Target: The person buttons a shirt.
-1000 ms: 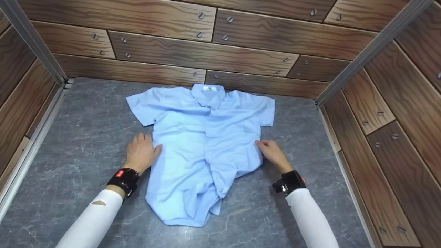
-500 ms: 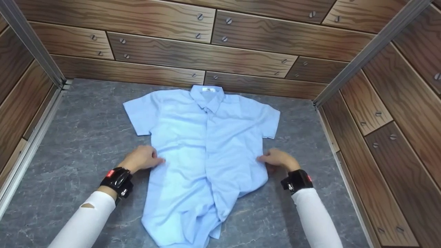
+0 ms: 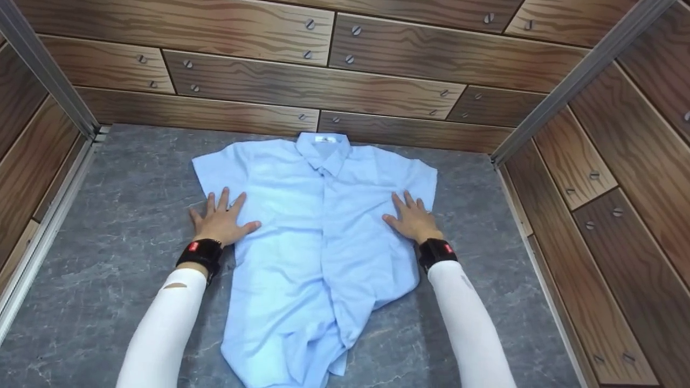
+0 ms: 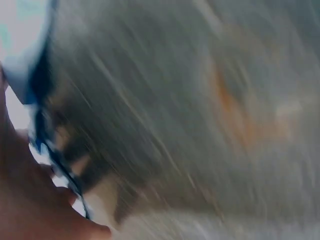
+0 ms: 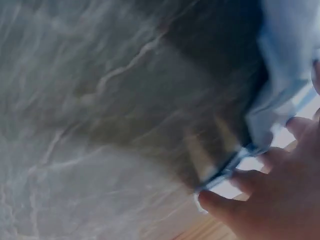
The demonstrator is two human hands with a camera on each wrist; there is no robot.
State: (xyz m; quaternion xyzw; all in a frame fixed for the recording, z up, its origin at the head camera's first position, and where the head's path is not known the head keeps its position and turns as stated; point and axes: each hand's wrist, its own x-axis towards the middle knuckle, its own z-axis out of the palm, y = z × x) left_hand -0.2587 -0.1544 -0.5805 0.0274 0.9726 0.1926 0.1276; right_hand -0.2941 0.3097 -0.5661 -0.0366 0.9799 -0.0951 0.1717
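Head view: a blue shirt [image 3: 285, 215] lies front-up on the grey bench [image 3: 140, 161], the left hand [image 3: 220, 222] and right hand [image 3: 414, 221] at its opposite side edges, each grip splayed wide.

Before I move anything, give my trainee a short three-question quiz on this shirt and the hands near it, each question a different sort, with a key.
1. True or false: the collar of the blue shirt points toward the back wall.

2. Pick one. The fingers of the left hand and right hand are:
a) clenched into fists
b) spread
c) pinching the collar

3. Count: how many black wristbands show in the head view?

Key: 1. True. 2. b. 3. Two, one on each wrist.
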